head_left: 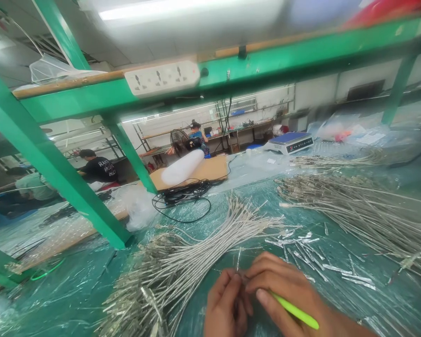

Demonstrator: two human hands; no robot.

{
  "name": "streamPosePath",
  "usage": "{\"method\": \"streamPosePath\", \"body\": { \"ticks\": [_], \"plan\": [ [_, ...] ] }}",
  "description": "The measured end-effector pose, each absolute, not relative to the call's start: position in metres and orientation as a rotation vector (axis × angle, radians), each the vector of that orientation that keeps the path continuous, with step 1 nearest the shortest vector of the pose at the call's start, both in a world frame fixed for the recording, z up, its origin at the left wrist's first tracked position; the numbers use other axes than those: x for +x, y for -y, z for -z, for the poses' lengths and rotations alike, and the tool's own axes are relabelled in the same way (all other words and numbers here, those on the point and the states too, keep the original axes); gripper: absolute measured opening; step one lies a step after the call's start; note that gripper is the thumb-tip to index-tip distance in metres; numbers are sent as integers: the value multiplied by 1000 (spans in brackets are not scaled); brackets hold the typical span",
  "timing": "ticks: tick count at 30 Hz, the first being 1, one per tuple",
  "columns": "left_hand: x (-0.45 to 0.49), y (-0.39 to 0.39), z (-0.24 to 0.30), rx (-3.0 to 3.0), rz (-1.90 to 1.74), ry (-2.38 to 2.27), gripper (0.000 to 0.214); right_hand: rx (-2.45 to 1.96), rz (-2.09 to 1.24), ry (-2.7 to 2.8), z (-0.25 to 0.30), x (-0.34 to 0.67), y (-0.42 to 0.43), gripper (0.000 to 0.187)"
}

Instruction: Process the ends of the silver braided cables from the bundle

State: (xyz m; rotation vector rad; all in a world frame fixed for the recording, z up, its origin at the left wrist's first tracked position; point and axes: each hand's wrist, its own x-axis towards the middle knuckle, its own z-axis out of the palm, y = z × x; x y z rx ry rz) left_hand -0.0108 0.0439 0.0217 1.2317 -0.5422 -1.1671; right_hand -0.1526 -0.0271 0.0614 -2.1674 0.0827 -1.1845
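Your right hand (pixel 287 292) is closed around a green tool (pixel 299 313), its handle slanting back under your palm toward the lower right; the working end is hidden by your fingers. Your left hand (pixel 226 304) has thumb and forefinger pinched together on a thin silvery piece (pixel 239 258), which stands up just above the fingertips. Your two hands meet at the fingertips, and what lies between them there is too covered to make out.

Just left of and beyond your hands, a bundle of pale cables (pixel 210 243) fans out at both ends, its near end spreading to the lower left. Beyond your right hand, loose foil strips (pixel 354 279) lie scattered on the green mat (pixel 73 290). Farther right lies a second, larger heap of cables (pixel 358 203).

Past the first bundle sits a coil of black cord (pixel 185 191), near a cardboard sheet (pixel 215 168) with a white roll (pixel 183 167) on it. A scale (pixel 291 143) stands farther back, beside clear plastic bags (pixel 351 128).

Above, a power strip (pixel 163 77) is fixed to the green frame (pixel 66 168). Across the room you have a person in a black shirt (pixel 101 167) and another in blue (pixel 197 135), near a fan (pixel 178 142).
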Motion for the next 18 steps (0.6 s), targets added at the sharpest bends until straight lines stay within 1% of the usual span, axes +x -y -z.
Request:
{"method": "streamPosePath", "body": {
  "ticks": [6, 10, 15, 18],
  "plan": [
    [-6, -40, -17, 1156, 1221, 569, 34, -2169, 1165, -177, -60, -151, 30, 26],
    [-7, -41, -14, 1183, 1208, 604, 38, -2170, 1148, -188, -59, -150, 30, 25],
    [-10, -42, -13, 1166, 1214, 640, 35, -2179, 1202, -202, -55, -149, 31, 24],
    [-12, -43, -18, 1197, 1191, 608, 37, -2236, 1203, -136, -51, -148, 31, 28]
  ]
}}
